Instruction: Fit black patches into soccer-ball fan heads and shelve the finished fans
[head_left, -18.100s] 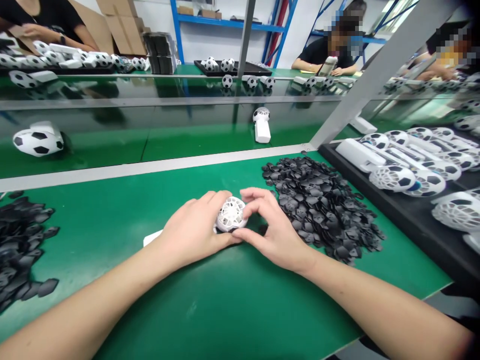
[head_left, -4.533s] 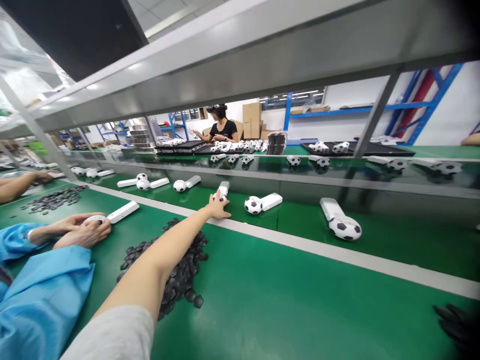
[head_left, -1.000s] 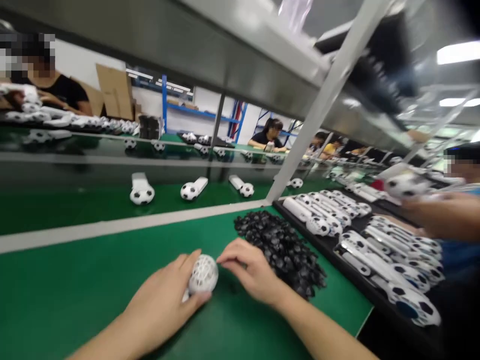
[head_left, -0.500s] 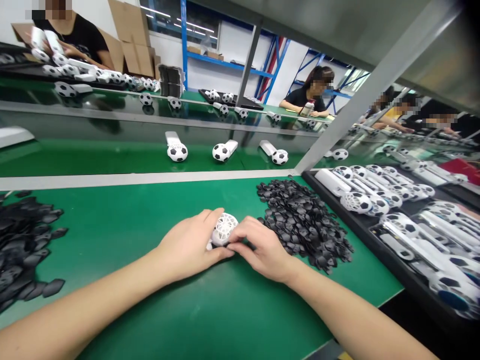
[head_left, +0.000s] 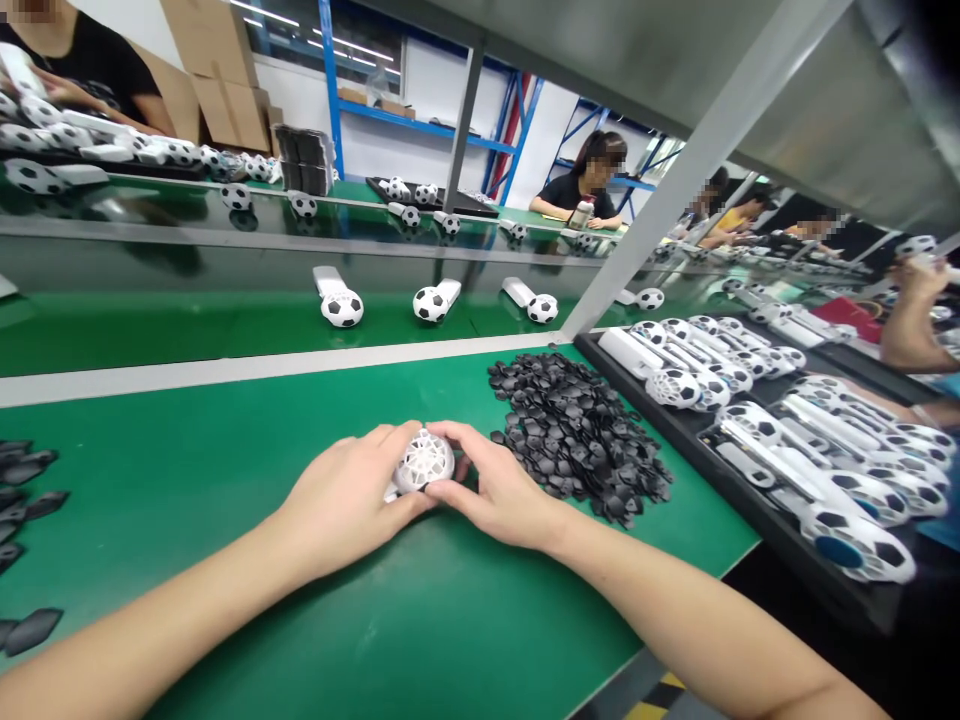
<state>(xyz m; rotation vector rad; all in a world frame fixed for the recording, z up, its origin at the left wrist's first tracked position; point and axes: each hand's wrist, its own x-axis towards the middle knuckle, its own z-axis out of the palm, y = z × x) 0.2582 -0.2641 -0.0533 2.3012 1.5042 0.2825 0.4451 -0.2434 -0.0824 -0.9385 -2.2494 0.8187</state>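
Between my hands, low over the green worktop [head_left: 315,640], is a white soccer-ball handheld fan [head_left: 426,462], its round openwork grille facing up at me. My left hand [head_left: 352,490] is closed around its left side, the thumb along the lower edge. My right hand [head_left: 495,485] grips the opposite side, with fingertips at the top rim and the thumb at the bottom. Much of the fan's body is hidden by my fingers. Just right of my right hand lies a heap of small black panels [head_left: 585,430].
More black panels [head_left: 26,465] lie at the left edge. A black tray [head_left: 697,440] on the right holds rows of white fans. Beyond a pale rail, several fans [head_left: 341,307] lie on the green conveyor [head_left: 187,310]. A slanted metal post [head_left: 675,190] rises ahead; co-workers sit beyond.
My right hand has gone from pinching at the fan's lower right edge to spanning its right side. The view has swung right, and another person's arm has appeared at the far right.
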